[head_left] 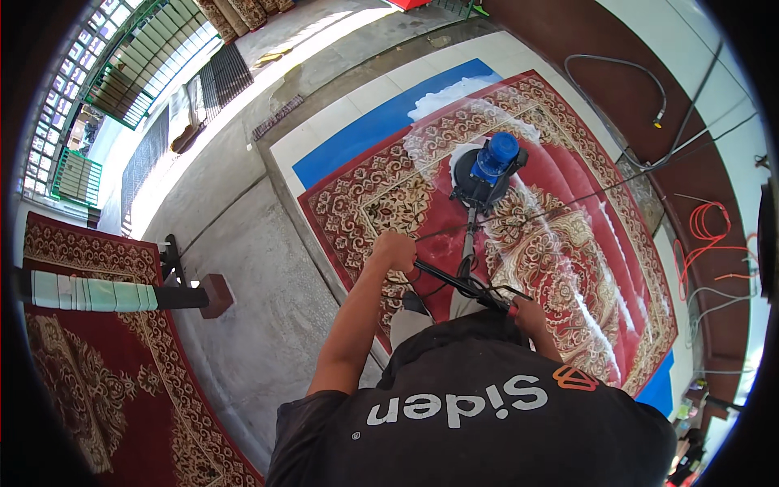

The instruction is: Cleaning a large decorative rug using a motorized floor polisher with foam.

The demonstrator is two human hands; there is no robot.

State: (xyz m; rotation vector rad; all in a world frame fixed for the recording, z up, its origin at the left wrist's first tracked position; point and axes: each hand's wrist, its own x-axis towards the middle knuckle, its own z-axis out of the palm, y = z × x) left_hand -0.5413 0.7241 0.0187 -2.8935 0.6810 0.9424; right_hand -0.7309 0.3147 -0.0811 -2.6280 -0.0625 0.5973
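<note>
A floor scrubber with a blue motor (497,154) and a round black base stands on a wet, foamy red patterned carpet (414,166). Its metal pole slopes back toward me to a black handlebar (445,277). My left hand (395,250) is closed around the left end of that bar. At the other end, my right hand (531,316) grips the bar beside a small red part. Black cable loops hang about the handlebar, and a thin cable (584,197) stretches off to the right over the carpet. White suds (454,95) lie thick at the carpet's far edge and in streaks on its right half.
Blue sheeting (349,146) shows from under the carpet. A second red carpet (105,357) lies at the left, near a wrapped post (93,292). Orange hose (707,223) and a grey hose (625,61) lie along the right wall. Rolled carpets (239,15) stand at the far left.
</note>
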